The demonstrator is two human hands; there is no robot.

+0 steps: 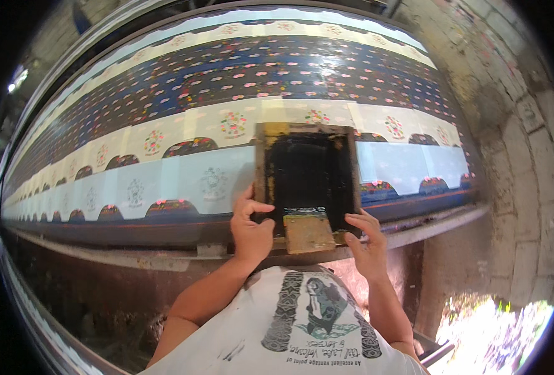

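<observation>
In front of me a small wooden screen-printing frame (260,181) with a dark mesh lies over the light blue cut pieces (227,162) on the long table. Inside its near end rests a wooden squeegee (310,234), tilted toward me, with wet ink along its far edge. My left hand (254,230) grips the frame's left side near the front corner, thumb and forefinger bent. Against the right side, my right hand (369,240) holds the near corner with curled fingers. Neither hand is on the squeegee. Multicoloured prints show on the cream pieces (183,132) behind; dark outline prints mark blue pieces at left.
The long printing table (377,75) is dark, spotted with ink, and carries further rows of pieces at its far side. A ledge (127,255) runs along its near edge. A concrete block wall (520,187) stands at the right.
</observation>
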